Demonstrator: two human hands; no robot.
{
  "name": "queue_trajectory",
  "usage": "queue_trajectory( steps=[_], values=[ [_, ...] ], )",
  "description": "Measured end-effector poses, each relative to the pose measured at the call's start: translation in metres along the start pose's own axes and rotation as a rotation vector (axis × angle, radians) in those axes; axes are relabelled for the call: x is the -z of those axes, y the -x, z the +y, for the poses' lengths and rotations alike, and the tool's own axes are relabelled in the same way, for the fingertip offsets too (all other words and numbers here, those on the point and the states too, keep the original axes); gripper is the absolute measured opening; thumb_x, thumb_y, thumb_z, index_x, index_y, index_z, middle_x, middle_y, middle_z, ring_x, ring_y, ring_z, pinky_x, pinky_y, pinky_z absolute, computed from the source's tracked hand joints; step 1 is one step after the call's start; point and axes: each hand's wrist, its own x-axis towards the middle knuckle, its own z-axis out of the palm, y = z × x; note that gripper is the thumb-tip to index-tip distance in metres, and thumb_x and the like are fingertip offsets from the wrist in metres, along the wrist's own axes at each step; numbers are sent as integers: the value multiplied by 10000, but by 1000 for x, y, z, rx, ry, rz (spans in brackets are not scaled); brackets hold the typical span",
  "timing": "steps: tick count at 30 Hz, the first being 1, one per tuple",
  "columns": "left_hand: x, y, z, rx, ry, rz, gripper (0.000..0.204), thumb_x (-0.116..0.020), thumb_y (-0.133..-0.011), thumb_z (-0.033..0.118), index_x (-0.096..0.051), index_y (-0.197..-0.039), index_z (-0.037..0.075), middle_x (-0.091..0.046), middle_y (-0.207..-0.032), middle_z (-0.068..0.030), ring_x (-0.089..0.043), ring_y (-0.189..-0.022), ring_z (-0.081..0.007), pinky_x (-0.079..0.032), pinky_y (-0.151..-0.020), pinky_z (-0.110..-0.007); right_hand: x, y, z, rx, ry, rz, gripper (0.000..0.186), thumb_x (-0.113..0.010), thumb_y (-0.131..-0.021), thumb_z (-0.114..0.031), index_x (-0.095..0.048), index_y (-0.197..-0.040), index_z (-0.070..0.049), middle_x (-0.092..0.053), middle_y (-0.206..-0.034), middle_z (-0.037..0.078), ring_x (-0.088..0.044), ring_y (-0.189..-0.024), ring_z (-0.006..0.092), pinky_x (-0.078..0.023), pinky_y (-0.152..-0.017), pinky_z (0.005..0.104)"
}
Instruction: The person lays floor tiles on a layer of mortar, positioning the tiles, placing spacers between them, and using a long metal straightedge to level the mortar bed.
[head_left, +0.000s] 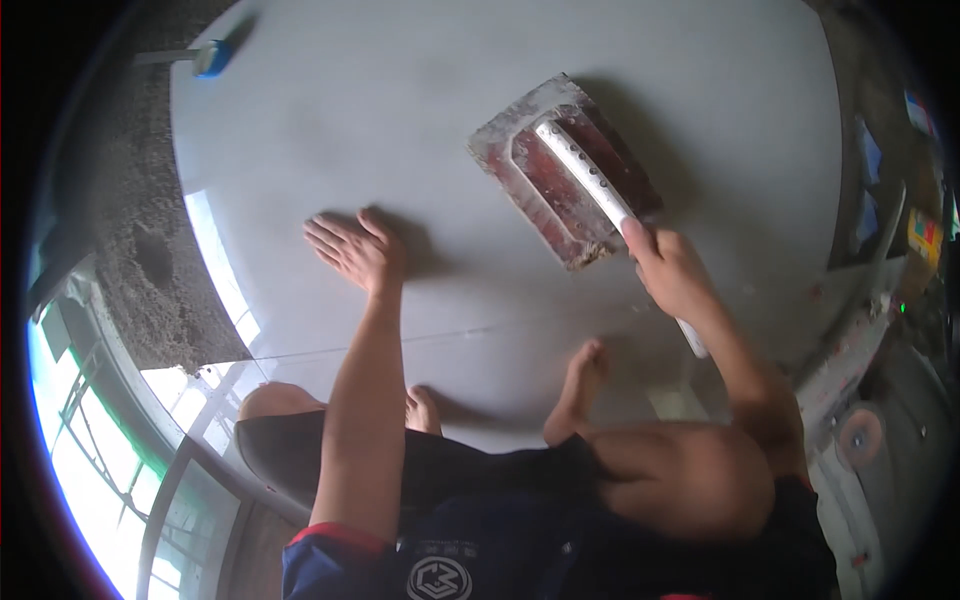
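My right hand (pixel 671 265) is closed round the white handle of a float (pixel 570 170), a broad rectangular tool with a worn, mortar-smeared red and grey plate. The handle's tail end sticks out below my fist. Beneath the float lies a large pale grey floor tile (pixel 430 120); whether the plate touches it, I cannot tell. My left hand (pixel 355 250) is open and palm down, its fingers stretched out to the left over the same tile, with its shadow close beside it. Nothing is in that hand.
A joint line separates the big tile from the nearer tile (pixel 490 390), where my bare feet rest. Rough grey mortar (pixel 150 250) borders the left side. A blue-headed tool (pixel 210 58) lies at the far left edge. Packages (pixel 923 236) and tools crowd the right side.
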Motion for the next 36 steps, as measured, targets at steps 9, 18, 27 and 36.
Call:
queue_trajectory(
  steps=[9,18,27,36],
  values=[
    [13,23,-16,-10,47,-149,714,-262,-981,458,-122,-1513,3,-91,-1597,-145,-38,-1483,-280,-50,-1188,-442,-47,24,93,483,212,268,402,-581,-940,-341,-578,-814,41,-583,-611,182,-593,-563,419,-453,-517,436],
    [6,26,-33,-39,6,-85,731,-263,-977,469,-118,-1509,-11,-74,-1595,-170,-24,-1482,-301,-35,-1184,-455,17,29,-31,106,-319,-84,450,-453,-1003,-445,-555,-817,-48,-443,-569,-39,-397,-451,27,-277,-383,205],
    [-12,-58,99,-259,168,-106,949,-348,-935,603,-54,-1460,-131,4,-1541,-329,56,-1450,-431,27,-1171,-504,137,-46,-41,341,-317,744,659,-414,-935,-643,-610,-842,-21,-476,-544,1,-453,-453,85,-346,-434,249],
    [-41,-156,239,227,351,250,983,-397,-895,578,-78,-1429,-183,-53,-1502,-395,-15,-1434,-488,-41,-1165,-544,127,-154,14,-90,-227,413,661,-423,-889,-713,-384,-573,-134,-343,-433,-15,-355,-319,113,-279,-325,307]
  ],
)
